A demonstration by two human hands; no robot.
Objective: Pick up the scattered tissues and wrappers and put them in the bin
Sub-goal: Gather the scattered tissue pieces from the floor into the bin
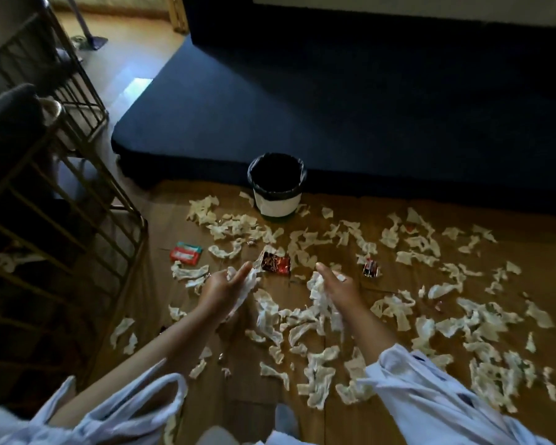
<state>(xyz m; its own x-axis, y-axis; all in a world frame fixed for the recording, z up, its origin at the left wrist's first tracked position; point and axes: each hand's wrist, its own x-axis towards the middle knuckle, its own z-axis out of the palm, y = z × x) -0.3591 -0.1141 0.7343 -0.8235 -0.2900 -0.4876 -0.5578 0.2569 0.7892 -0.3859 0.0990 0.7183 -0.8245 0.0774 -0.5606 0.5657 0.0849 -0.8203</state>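
Both hands are full. The left hand (220, 289) has its grip closed round a wad of tissue (247, 284), and the right hand (337, 289) is clenched on another bunch (318, 290) whose ends trail down past the wrist. The bin (276, 187) stands open above them at the middle of the frame, against the dark mattress (350, 107). Torn tissues (482, 326) litter the wooden floor (238, 396) across the centre and right, with a red wrapper (276, 264) just above the hands. Those dangling strips look likely to drop on the way, and the bin seems light enough to tip if knocked.
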